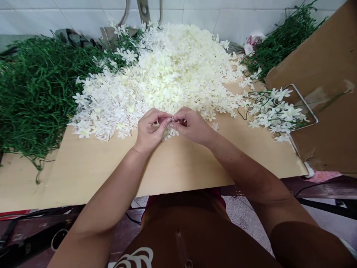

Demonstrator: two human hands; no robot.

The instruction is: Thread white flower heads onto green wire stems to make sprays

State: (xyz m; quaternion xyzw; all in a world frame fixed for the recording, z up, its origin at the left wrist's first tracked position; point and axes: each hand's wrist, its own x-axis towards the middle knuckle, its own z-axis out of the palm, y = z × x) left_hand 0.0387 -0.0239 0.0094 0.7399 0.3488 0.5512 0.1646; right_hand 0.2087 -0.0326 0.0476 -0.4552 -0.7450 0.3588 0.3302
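Note:
My left hand (149, 130) and my right hand (191, 124) meet at the middle of the wooden table (173, 167), fingertips pinched together. Between them they pinch a small white artificial flower (170, 132), partly hidden by the fingers. Just beyond the hands lies a big heap of loose cream-white flower heads (173, 70). To its left is a spread of white flowers on thin white plastic stems (100, 108).
A mass of green plastic stems (36, 89) covers the table's left side, and more green stems (284, 41) lie at the back right. Finished green sprigs with white flowers (275, 109) rest by a cardboard box (326, 93) with a metal wire frame (306, 106).

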